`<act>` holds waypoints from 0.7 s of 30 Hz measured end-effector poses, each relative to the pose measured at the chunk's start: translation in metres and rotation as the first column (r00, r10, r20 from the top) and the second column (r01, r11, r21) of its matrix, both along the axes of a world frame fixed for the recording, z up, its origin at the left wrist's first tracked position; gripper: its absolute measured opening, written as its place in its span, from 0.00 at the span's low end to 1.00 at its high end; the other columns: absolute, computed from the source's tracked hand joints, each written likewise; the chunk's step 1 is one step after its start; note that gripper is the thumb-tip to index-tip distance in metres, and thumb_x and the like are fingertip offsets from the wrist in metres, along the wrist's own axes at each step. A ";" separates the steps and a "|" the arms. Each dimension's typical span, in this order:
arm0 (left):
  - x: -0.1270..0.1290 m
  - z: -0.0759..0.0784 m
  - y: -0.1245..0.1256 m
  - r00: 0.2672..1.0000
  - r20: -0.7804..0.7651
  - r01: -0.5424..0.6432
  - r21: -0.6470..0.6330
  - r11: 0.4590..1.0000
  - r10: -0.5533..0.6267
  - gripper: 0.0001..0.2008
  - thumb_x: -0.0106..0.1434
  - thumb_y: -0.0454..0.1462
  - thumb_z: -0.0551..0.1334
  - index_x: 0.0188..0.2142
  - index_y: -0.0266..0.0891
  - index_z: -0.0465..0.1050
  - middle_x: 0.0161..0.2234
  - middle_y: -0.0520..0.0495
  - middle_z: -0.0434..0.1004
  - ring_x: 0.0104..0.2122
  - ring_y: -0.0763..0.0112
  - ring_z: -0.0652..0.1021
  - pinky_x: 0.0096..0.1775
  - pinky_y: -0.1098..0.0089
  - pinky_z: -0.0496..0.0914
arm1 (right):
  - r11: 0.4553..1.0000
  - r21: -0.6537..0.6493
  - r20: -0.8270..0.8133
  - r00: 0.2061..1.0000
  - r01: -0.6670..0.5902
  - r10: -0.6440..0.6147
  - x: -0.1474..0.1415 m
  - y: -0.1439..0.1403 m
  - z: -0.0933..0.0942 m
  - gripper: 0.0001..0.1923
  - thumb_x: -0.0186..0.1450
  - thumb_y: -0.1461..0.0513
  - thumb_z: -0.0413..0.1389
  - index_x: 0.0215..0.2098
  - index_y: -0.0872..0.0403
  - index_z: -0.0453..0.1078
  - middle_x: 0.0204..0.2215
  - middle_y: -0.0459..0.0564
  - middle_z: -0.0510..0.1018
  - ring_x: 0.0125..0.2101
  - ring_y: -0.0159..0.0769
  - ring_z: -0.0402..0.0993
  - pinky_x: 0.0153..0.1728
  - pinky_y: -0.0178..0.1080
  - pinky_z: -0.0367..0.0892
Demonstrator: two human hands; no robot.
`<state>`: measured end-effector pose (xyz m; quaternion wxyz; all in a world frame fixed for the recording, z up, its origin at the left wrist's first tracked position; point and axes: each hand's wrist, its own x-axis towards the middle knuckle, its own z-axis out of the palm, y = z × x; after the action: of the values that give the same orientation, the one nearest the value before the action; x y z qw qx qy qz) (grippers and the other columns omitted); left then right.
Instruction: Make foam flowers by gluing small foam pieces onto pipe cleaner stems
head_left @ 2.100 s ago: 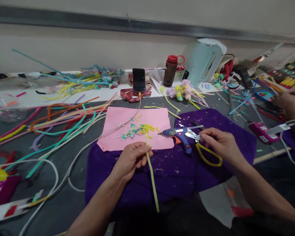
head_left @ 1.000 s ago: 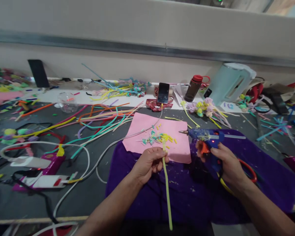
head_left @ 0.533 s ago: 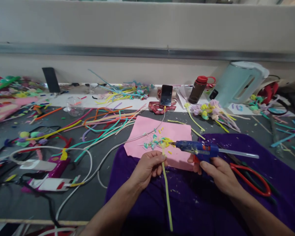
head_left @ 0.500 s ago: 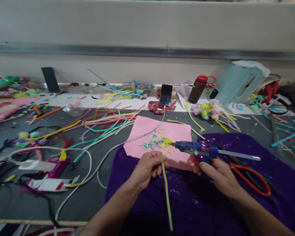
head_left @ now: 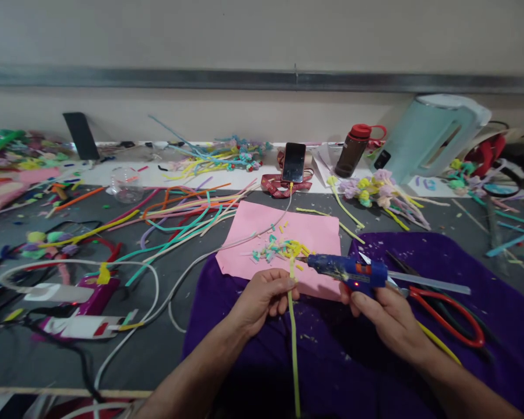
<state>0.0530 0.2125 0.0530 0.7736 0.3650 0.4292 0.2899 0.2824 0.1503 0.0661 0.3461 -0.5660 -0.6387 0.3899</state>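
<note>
- The yellow-green pipe cleaner (head_left: 294, 343) stands nearly upright over the purple cloth (head_left: 463, 273), its frilled yellow head (head_left: 293, 249) up over the pink paper sheet (head_left: 283, 233).
- The left hand (head_left: 262, 297) has its fingers closed around the stem just under that head, thumb and fingertips pinching it.
- The right hand (head_left: 386, 317) is wrapped tight on the grip of the blue glue gun (head_left: 347, 270), which lies level with its nozzle pointing left, right at the yellow head; I cannot tell whether the tip touches it. A clear glue stick pokes out of the back of the gun.
- Small cut bits (head_left: 266, 251) in teal and yellow lie scattered on the pink sheet just beside the head.
- Red-handled scissors (head_left: 449, 317) lie on the cloth right of the gun hand.
- Further back, a phone (head_left: 293, 162) leans upright with a yellow cable running from it, a dark bottle with a red cap (head_left: 351, 150) stands near it, and a pale kettle (head_left: 432, 135) sits to the right.
- Long loose pipe cleaners (head_left: 179, 218) in many colours sprawl over the grey table (head_left: 157, 349) to the left.
</note>
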 end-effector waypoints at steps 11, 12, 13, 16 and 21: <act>0.000 -0.002 -0.001 1.000 0.018 0.018 0.008 1.000 -0.019 0.09 0.54 0.37 0.62 0.22 0.32 0.70 0.17 0.52 0.70 0.11 0.87 0.62 0.13 0.81 0.49 | 1.000 -0.011 -0.025 1.000 -0.001 0.001 0.003 -0.003 -0.013 0.17 0.65 0.53 0.46 0.25 0.55 0.64 0.23 0.47 0.67 0.27 0.35 0.64 0.33 0.38 0.60; 0.000 -0.002 -0.001 1.000 0.018 0.015 0.007 1.000 -0.015 0.09 0.54 0.37 0.62 0.22 0.32 0.70 0.17 0.52 0.71 0.11 0.87 0.63 0.13 0.81 0.49 | 1.000 -0.007 -0.018 1.000 -0.002 0.002 0.003 -0.004 -0.012 0.17 0.65 0.53 0.46 0.25 0.55 0.64 0.23 0.47 0.67 0.27 0.35 0.64 0.33 0.38 0.60; 0.000 -0.002 -0.001 1.000 0.018 0.013 0.005 1.000 -0.013 0.09 0.54 0.38 0.62 0.22 0.32 0.70 0.18 0.52 0.71 0.12 0.87 0.63 0.13 0.81 0.49 | 1.000 -0.006 -0.012 1.000 -0.002 0.002 0.003 -0.004 -0.012 0.17 0.65 0.53 0.46 0.24 0.55 0.64 0.23 0.47 0.67 0.27 0.35 0.64 0.33 0.38 0.60; 0.000 -0.002 -0.001 1.000 0.025 0.016 0.005 1.000 -0.016 0.09 0.54 0.38 0.62 0.23 0.32 0.70 0.19 0.51 0.72 0.12 0.87 0.64 0.13 0.81 0.49 | 1.000 -0.006 0.002 1.000 0.011 -0.011 0.002 -0.004 -0.011 0.18 0.65 0.53 0.46 0.23 0.55 0.63 0.23 0.47 0.67 0.28 0.35 0.65 0.34 0.38 0.60; -0.001 -0.002 -0.001 1.000 0.017 0.020 0.007 1.000 -0.020 0.09 0.54 0.37 0.62 0.23 0.32 0.70 0.21 0.50 0.73 0.12 0.87 0.64 0.13 0.81 0.49 | 1.000 -0.009 0.027 0.999 0.019 -0.019 0.002 -0.003 -0.010 0.19 0.65 0.53 0.46 0.21 0.55 0.63 0.23 0.48 0.68 0.28 0.35 0.65 0.34 0.38 0.60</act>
<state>0.0522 0.2116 0.0514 0.7788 0.3693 0.4181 0.2868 0.2845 0.1470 0.0561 0.3385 -0.5788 -0.6361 0.3819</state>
